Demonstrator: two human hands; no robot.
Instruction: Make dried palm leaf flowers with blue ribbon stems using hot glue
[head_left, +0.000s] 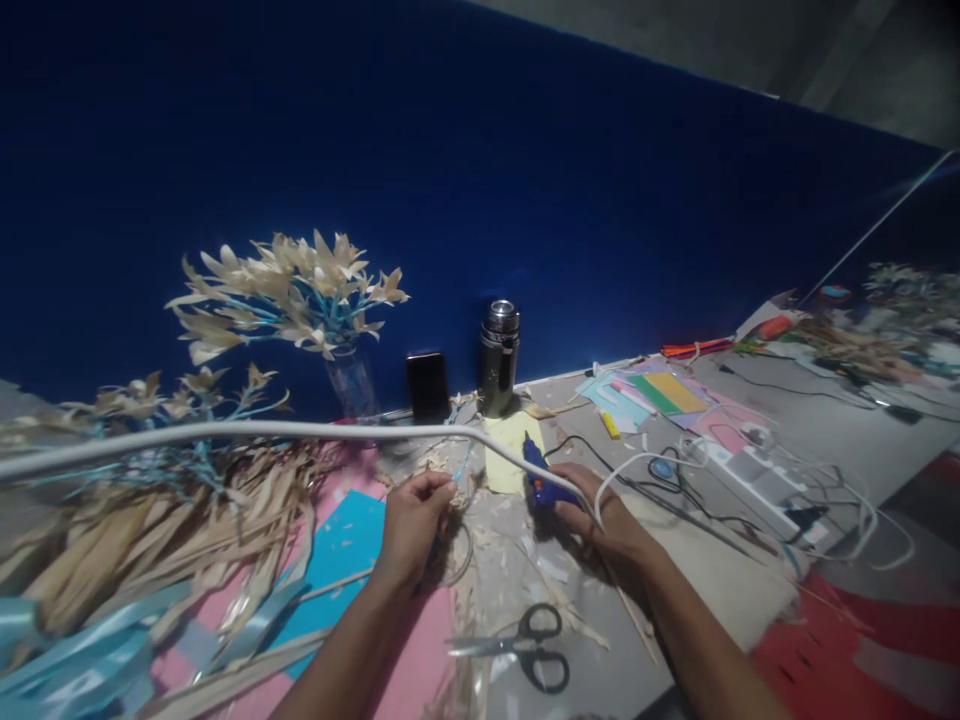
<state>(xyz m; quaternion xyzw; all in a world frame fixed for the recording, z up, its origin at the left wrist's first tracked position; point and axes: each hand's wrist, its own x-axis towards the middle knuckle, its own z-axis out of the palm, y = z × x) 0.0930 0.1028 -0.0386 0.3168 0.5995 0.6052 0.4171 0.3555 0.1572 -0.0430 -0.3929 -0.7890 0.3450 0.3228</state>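
Observation:
My left hand (pixel 414 520) is closed in a pinch on a thin blue-and-straw strip (pixel 463 466) that rises from its fingertips over the pink paper (pixel 420 660). My right hand (pixel 600 520) is wrapped round a blue glue gun (pixel 541 480), nozzle pointing away toward a yellow paper sheet (pixel 508 445). A white cord (pixel 247 432) runs from the gun across my view to the left edge. Black-handled scissors (pixel 534 645) lie on the table between my forearms.
Straw flowers in a clear vase (pixel 352 385), a dark phone (pixel 427 385) and a metal flask (pixel 499 358) stand against the blue wall. Straw leaves and blue ribbon (pixel 112 560) pile up at left. Coloured paper sheets (pixel 660 395), a power strip (pixel 750 475) and cables lie at right.

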